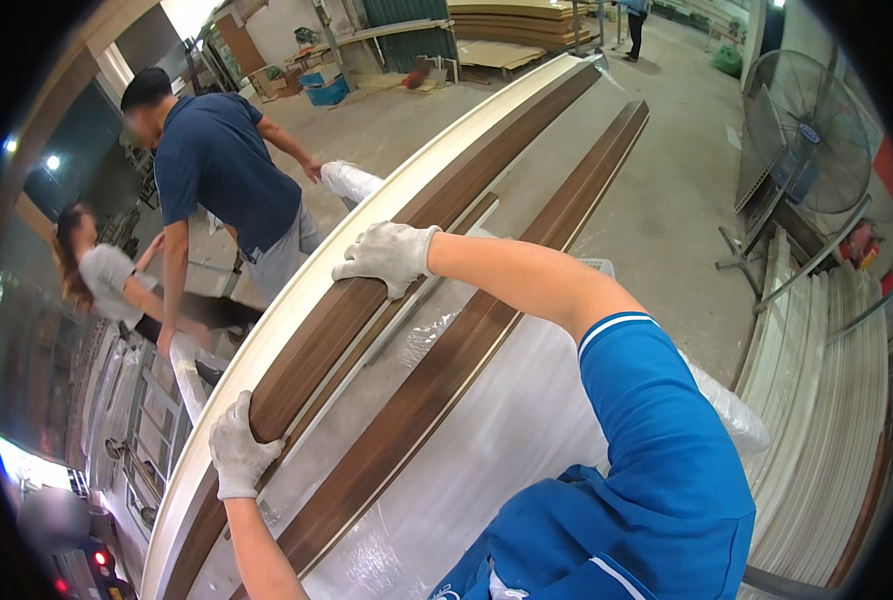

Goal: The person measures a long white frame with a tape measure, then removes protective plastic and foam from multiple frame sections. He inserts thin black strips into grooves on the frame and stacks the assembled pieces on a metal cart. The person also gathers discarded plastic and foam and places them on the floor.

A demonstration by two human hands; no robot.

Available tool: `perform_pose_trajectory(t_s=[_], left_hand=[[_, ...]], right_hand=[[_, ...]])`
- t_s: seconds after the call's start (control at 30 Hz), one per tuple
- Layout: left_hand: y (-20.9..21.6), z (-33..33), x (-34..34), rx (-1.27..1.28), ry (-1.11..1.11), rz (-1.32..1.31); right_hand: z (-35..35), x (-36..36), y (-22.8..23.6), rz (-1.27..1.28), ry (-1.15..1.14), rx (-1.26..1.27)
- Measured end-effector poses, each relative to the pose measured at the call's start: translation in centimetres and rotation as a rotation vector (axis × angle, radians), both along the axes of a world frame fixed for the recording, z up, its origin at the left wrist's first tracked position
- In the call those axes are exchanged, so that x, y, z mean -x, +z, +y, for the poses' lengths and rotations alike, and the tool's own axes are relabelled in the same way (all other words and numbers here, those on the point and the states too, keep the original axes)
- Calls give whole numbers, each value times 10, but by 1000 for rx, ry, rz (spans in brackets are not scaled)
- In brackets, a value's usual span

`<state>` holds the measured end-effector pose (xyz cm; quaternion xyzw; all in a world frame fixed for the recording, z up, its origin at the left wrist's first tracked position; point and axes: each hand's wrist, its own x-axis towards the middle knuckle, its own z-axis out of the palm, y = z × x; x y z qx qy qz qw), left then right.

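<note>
A long brown wood-grain board (pixel 312 372) runs diagonally beside a long cream-white strip (pixel 292 285). My left hand (pixel 239 450), in a pale work glove, curls over the near part of the board, fingers across its edge. Farther along, my right hand (pixel 387 257), also gloved, arches over the same board and grips it across its width. The undersides of both grips are hidden. Alongside lies a thin brown strip with a pale edge (pixel 367 345). A second brown wood-grain board (pixel 447 365) rests nearer to me, apart from my hands.
Clear plastic film covers the work surface (pixel 497 400). Across from me, a person in a dark blue shirt (pixel 227 170) holds a wrapped support; another person (pixel 112 270) is beside them. At right are a large fan (pixel 807 130) and stacked long white profiles (pixel 817 400).
</note>
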<state>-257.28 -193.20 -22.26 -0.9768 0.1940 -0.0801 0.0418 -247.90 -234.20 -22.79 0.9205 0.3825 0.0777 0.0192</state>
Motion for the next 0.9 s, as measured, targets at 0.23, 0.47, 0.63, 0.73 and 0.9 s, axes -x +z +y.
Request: perform_pose_trajectory(t_s=[0.23,0.47,0.63,0.73,0.9], left_hand=[[-29,3,-1,-23,-45,-158],[-44,11,5,-106,-15,-216],[-39,8,2,-115,0,-199],[-40,8,2,-82,-26,-210],[-46,9,-3,-17,-29,-208]], right_hand=[[0,5,-9,-91,-1,25],[1,7,-14,-96,3,-7],[-1,10,-20,-164,-1,-51],[0,11,-21,-166,-22,-58],[0,9,-19,-205,-6,23]])
